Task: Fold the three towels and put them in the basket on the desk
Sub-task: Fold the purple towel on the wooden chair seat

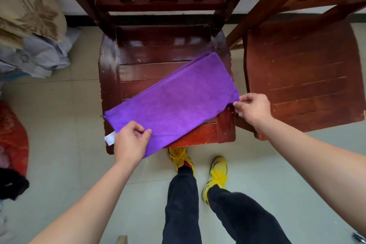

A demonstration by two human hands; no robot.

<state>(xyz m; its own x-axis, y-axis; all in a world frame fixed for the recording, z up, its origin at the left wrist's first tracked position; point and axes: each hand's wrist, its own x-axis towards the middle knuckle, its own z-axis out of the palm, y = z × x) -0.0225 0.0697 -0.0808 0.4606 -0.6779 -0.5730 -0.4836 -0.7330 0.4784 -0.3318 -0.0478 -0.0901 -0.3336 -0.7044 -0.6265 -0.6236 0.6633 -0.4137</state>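
On the chair point(150, 53) seat lies the purple towel point(174, 101), doubled into a long band that slants from the chair's front left corner to its right edge. The left hand point(130, 142) pinches the towel's corner at the chair's front left, beside a white label point(110, 138). The right hand point(252, 107) pinches the corner at the chair's right edge. For a clean fold, both corners should probably rise together, edge taut, then land squarely on the far edge. No basket shows.
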